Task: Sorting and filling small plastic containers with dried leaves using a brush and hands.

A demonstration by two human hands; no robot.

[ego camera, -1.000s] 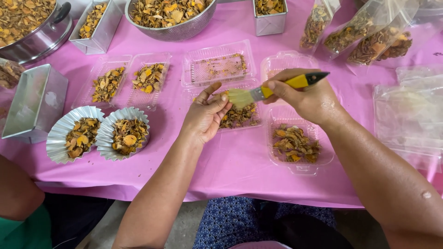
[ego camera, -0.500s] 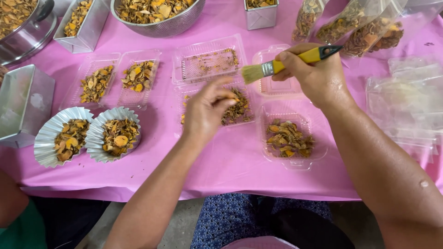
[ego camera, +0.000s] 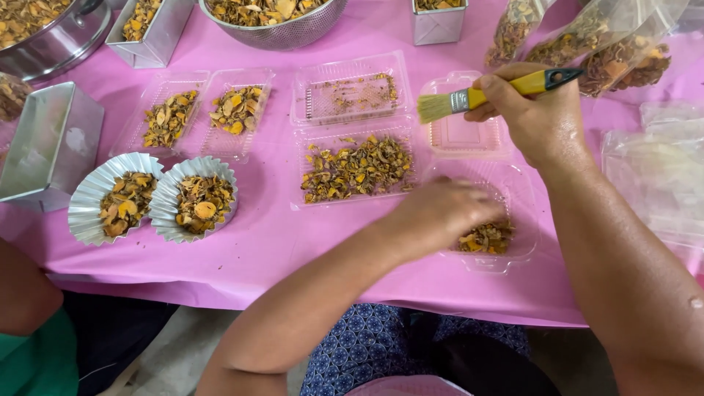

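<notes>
My right hand (ego camera: pixel 539 117) holds a yellow-handled paintbrush (ego camera: pixel 477 95) with its bristles pointing left, above an open clear plastic clamshell tray (ego camera: pixel 462 136). My left hand (ego camera: pixel 440 213) reaches across into a clear tray on the right (ego camera: pixel 513 249), over dried yellow-brown slices (ego camera: pixel 488 238); its fingers are blurred. In the middle lies an open clear tray (ego camera: pixel 315 202) filled with the same dried slices (ego camera: pixel 356 167).
Two foil cups (ego camera: pixel 81 209) of dried slices and a metal tin (ego camera: pixel 48 143) sit at left. Another filled clear tray (ego camera: pixel 194 114), a metal colander (ego camera: pixel 275 33), a pot (ego camera: pixel 51 44) and filled bags (ego camera: pixel 609 51) line the back. Someone's arm (ego camera: pixel 22 301) is at lower left.
My left hand has moved from the middle tray to the tray on the right. My right hand with the brush has lifted slightly away.
</notes>
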